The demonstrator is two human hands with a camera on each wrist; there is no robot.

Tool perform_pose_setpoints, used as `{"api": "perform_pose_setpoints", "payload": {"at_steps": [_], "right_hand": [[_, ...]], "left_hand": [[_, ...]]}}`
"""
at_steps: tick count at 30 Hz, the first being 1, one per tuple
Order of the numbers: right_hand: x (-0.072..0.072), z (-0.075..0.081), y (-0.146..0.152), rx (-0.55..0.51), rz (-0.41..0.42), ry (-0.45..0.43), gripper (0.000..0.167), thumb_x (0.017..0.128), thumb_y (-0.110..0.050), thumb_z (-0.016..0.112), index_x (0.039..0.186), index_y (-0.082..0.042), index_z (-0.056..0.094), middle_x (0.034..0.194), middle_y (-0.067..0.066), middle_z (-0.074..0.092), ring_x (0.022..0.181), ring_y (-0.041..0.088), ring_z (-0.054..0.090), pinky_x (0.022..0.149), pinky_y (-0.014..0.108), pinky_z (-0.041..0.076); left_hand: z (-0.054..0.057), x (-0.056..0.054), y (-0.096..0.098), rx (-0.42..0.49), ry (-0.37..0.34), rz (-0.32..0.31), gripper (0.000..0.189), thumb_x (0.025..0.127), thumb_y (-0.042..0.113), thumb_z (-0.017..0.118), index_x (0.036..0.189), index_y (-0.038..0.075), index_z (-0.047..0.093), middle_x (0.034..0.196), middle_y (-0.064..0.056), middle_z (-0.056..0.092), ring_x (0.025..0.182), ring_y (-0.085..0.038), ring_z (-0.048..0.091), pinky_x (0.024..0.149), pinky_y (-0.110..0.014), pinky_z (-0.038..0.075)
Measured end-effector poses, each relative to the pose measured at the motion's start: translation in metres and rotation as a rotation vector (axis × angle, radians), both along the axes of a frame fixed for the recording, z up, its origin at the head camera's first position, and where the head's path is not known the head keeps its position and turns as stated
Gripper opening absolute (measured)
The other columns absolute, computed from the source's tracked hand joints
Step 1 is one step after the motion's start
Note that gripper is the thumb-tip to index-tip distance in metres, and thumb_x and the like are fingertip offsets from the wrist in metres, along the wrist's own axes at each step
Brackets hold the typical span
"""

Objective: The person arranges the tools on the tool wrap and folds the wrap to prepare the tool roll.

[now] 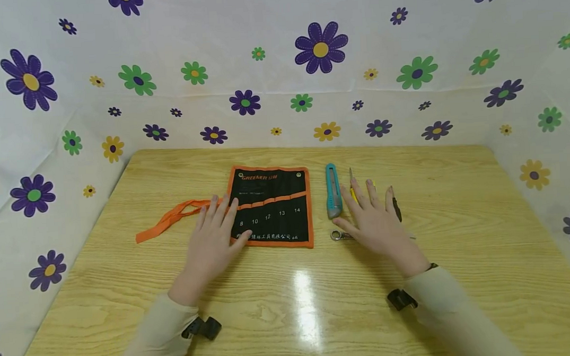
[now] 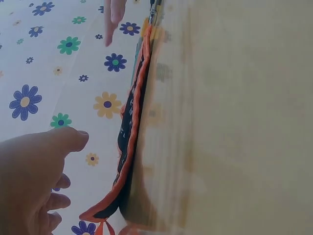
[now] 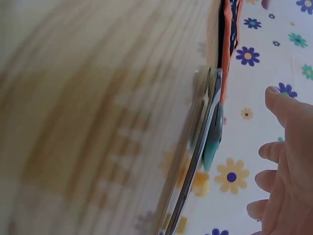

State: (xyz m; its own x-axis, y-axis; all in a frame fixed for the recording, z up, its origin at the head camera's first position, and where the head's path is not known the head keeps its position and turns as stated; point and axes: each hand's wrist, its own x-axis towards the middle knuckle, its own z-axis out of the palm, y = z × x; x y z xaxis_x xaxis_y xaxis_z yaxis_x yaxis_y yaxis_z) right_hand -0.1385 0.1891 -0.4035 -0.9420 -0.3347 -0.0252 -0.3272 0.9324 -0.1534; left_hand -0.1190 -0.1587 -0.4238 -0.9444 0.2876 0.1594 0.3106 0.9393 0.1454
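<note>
A black tool pouch (image 1: pixel 276 186) with orange trim and numbered pockets lies flat on the table. My left hand (image 1: pixel 212 250) hovers over its left side, fingers spread and holding nothing; in the left wrist view a gap separates the hand from the pouch (image 2: pixel 131 122). To the right of the pouch lies a teal utility knife (image 1: pixel 332 189). My right hand (image 1: pixel 378 229), also spread and holding nothing, is above a wrench (image 1: pixel 336 234), whose far end it covers. Beyond its fingers show a slim metal-tipped tool (image 1: pixel 351 174) with yellow parts and a dark handle (image 1: pixel 397 210), both partly hidden.
Orange ties (image 1: pixel 167 220) trail leftward from the pouch across the wooden table (image 1: pixel 252 307). White cloth (image 1: pixel 269 24) printed with flowers stands behind the table and along both sides. Each wrist wears a small black camera.
</note>
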Motion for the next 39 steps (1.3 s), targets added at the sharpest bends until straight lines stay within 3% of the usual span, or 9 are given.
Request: {"api": "perform_pose_setpoints", "payload": {"at_steps": [8, 16, 32, 39], "right_hand": [[-0.013, -0.001, -0.027, -0.013, 0.076, 0.0, 0.076, 0.097, -0.058, 0.038, 0.155, -0.018, 0.011, 0.16, 0.009, 0.0, 0.143, 0.031, -0.01, 0.109, 0.061, -0.006], [-0.033, -0.004, -0.053, 0.001, 0.187, 0.007, 0.066, 0.1, -0.051, 0.039, 0.154, -0.019, 0.021, 0.159, 0.008, 0.012, 0.144, 0.032, 0.005, 0.112, 0.059, 0.005], [-0.074, -0.01, -0.096, -0.005, 0.248, -0.129, 0.062, 0.1, -0.047, 0.04, 0.154, -0.021, 0.021, 0.159, 0.002, 0.01, 0.145, 0.031, 0.005, 0.114, 0.052, 0.011], [-0.084, -0.012, -0.105, -0.015, 0.276, -0.202, 0.063, 0.1, -0.049, 0.04, 0.154, -0.023, 0.019, 0.159, 0.0, 0.01, 0.145, 0.029, 0.003, 0.114, 0.05, 0.011]], "left_hand": [[-0.001, 0.003, 0.009, 0.014, -0.024, -0.042, 0.075, 0.095, 0.053, 0.048, 0.152, 0.01, 0.026, 0.156, -0.015, 0.021, 0.144, -0.032, 0.011, 0.115, -0.05, 0.008], [-0.005, 0.002, 0.019, 0.02, -0.033, -0.066, 0.073, 0.095, 0.052, 0.048, 0.151, 0.01, 0.029, 0.156, -0.014, 0.022, 0.144, -0.03, 0.011, 0.115, -0.047, 0.003], [-0.011, -0.002, 0.038, -0.034, -0.055, -0.124, 0.074, 0.095, 0.056, 0.047, 0.152, 0.012, 0.028, 0.156, -0.011, 0.023, 0.144, -0.029, 0.016, 0.114, -0.051, 0.007], [-0.014, -0.002, 0.04, -0.026, -0.099, -0.174, 0.072, 0.096, 0.059, 0.041, 0.152, 0.015, 0.029, 0.157, -0.006, 0.02, 0.144, -0.029, 0.012, 0.114, -0.052, 0.005]]}}
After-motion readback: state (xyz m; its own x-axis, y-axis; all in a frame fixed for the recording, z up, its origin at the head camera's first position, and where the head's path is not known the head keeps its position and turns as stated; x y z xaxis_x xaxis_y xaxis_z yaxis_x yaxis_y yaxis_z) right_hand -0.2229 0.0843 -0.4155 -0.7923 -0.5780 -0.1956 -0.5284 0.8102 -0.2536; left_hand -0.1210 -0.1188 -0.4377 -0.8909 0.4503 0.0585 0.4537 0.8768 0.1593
